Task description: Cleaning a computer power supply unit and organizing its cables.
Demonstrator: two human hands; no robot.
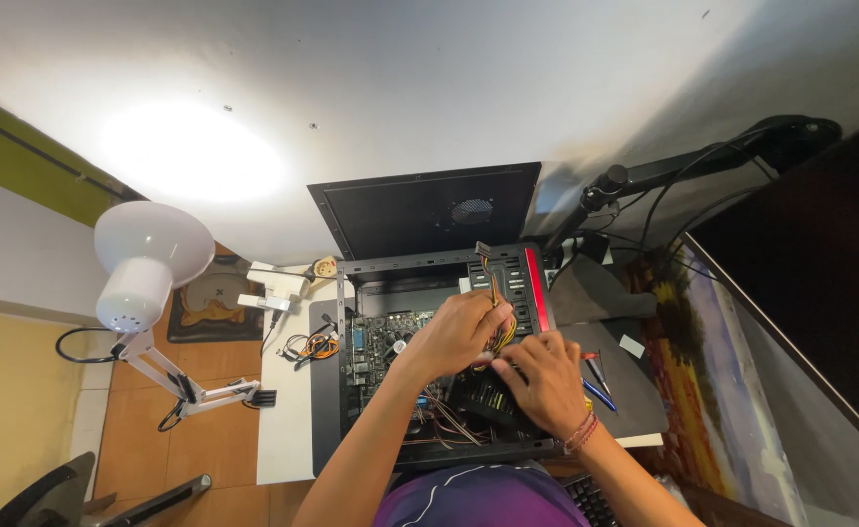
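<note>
An open black computer case [351,293] lies on its side on a white desk, with the green motherboard [376,344] showing inside. My left hand [457,330] pinches a bundle of yellow and black cables [496,293] over the middle of the case. My right hand [546,381] rests lower right on the black power unit [478,398] and grips the same cable bundle near its base. A red strip [537,291] runs along the case's front panel.
The removed side panel [419,207] leans behind the case. A white desk lamp [146,262] stands left. Loose orange wires [314,344] and a white power strip [275,289] lie on the desk. Blue-handled tools [600,387] sit right; a monitor [810,293] is on an arm.
</note>
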